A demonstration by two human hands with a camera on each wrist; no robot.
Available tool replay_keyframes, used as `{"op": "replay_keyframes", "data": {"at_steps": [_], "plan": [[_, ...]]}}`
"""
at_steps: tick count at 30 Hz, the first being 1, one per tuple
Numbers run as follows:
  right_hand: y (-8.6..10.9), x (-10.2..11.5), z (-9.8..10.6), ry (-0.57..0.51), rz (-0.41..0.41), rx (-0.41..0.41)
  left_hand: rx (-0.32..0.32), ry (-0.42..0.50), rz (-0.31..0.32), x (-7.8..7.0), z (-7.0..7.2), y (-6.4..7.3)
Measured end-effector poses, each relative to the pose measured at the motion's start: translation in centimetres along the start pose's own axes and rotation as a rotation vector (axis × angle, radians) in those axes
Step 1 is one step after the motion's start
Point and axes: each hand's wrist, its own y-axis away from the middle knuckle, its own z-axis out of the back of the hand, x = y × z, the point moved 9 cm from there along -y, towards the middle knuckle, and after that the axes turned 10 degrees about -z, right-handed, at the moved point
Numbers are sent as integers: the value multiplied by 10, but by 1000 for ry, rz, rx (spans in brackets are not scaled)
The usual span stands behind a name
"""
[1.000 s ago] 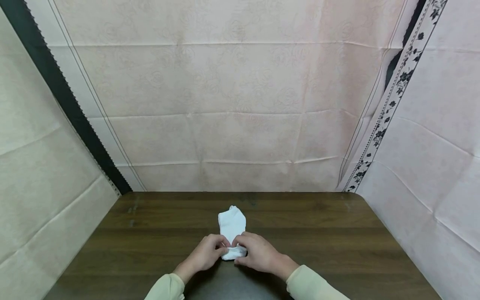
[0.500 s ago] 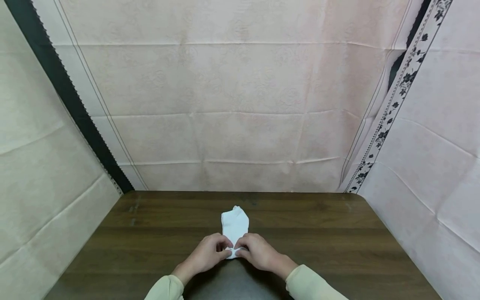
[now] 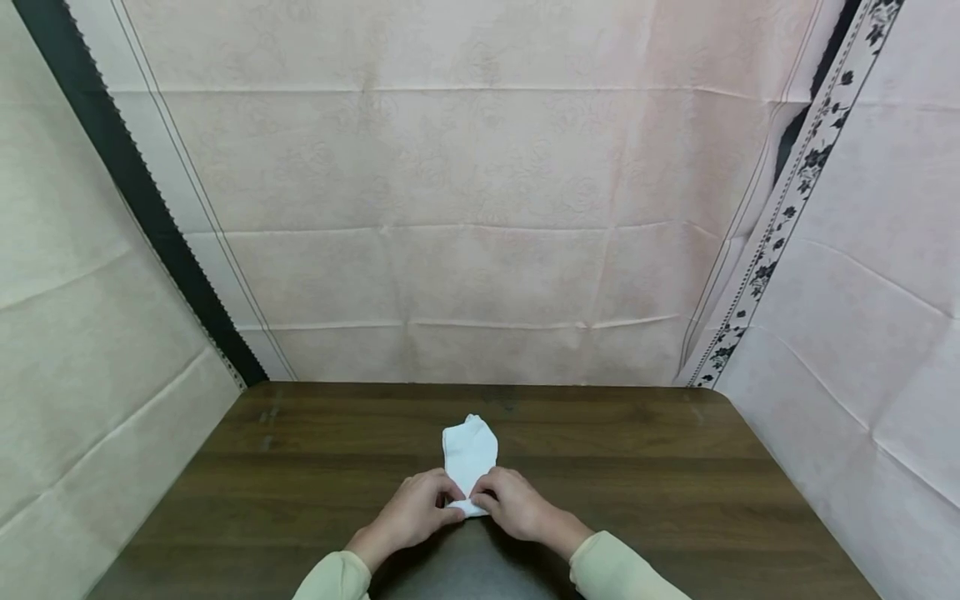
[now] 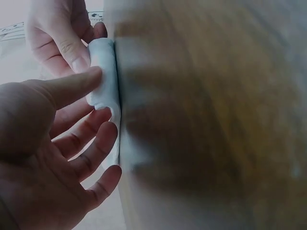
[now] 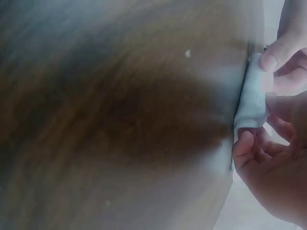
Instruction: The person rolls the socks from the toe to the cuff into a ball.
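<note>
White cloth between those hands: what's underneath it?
The white cloth lies on the brown tabletop, which shows beyond its far edge. Anything beneath is covered, as is the inside of its rolled near end, which the left hand and right hand pinch.

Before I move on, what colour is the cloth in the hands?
The cloth is white, with no pattern visible; the head view shows it best.
</note>
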Motion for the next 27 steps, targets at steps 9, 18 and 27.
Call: {"op": "replay_keyframes", "data": {"at_steps": [9,18,27], "plan": [[5,7,9,114,72,-102,-2,-29,15,1,1,1],[4,-1,-3,141,82,-28,14,14,20,1,2,0],[3,-1,0,83,74,0,-29,66,10,-2,3,-1]]}}
